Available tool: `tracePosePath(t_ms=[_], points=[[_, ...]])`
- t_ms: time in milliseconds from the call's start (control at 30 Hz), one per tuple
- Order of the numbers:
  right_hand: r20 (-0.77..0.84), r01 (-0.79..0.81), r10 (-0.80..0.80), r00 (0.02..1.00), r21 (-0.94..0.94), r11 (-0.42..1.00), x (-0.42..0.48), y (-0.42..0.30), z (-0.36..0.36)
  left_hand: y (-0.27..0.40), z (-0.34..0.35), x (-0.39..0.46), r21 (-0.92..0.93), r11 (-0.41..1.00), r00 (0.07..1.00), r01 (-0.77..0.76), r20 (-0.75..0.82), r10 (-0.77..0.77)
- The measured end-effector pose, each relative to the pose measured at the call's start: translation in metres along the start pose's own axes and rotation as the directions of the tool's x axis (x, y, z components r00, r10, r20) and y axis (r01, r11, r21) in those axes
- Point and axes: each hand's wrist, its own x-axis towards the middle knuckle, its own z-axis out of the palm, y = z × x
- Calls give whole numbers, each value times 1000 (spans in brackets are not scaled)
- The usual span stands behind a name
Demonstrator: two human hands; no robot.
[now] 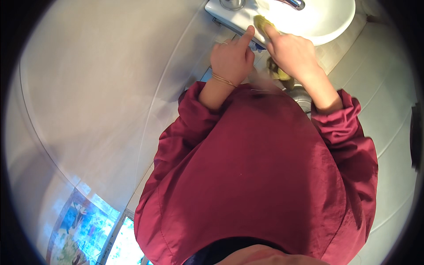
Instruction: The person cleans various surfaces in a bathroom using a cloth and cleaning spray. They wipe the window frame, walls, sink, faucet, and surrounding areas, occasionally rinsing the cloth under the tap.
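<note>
My right hand presses a yellow-green cloth with its fingers onto the flat rim of a white washbasin, left of the bowl. My left hand is just to the left, at the basin's near edge. Its index finger points out towards the cloth and the other fingers are curled. Nothing shows in this hand. A yellow and brown thing is partly hidden below my right hand; what it is I cannot tell.
A chrome tap reaches over the bowl. A round metallic holder or cup stands on the basin's left corner. Tiled walls rise on both sides. A round metal object is low down, partly behind my right forearm. A dark object is at the right edge.
</note>
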Motion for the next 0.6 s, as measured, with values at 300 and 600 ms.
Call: tracePosePath(t_ms=[300, 600], points=[[-62, 108, -120, 991, -161, 981, -33, 11, 12, -36, 1, -63, -594, 755, 956, 277, 88, -281], [-92, 300, -361, 928, -389, 871, -29, 30, 20, -15, -10, -74, -636, 679, 931, 366, 262, -256]])
